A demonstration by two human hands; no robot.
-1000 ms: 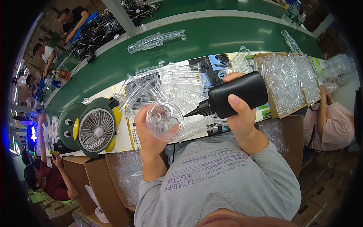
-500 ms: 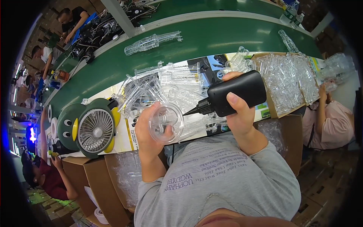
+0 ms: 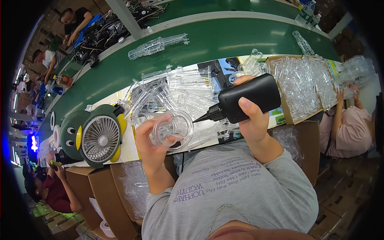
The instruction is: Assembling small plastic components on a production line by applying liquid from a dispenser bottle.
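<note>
My left hand [image 3: 151,141] is closed round a clear plastic cup-like part [image 3: 176,147] with a wide round rim, its open side facing right and up. My right hand [image 3: 255,116] grips a black squeeze bottle [image 3: 244,98], tipped so that its thin pointed nozzle [image 3: 204,117] aims left. The nozzle tip is right by the rim of the clear part; whether the two touch I cannot tell. Behind both hands lies a pile of clear plastic tubes [image 3: 188,82] on printed cardboard.
A green penguin-shaped fan [image 3: 102,138] stands at the left. On the right is a carton [image 3: 289,116] heaped with clear pieces. Beyond runs a green belt [image 3: 224,40] carrying a clear assembly [image 3: 154,47]. Open boxes [image 3: 104,192] stand below the table edge; co-workers sit at both sides.
My left hand has turned the clear part and shifted its fingers; the right hand has barely moved. The clear assembly on the belt has slid slightly left. A co-worker's raised arm at left came down.
</note>
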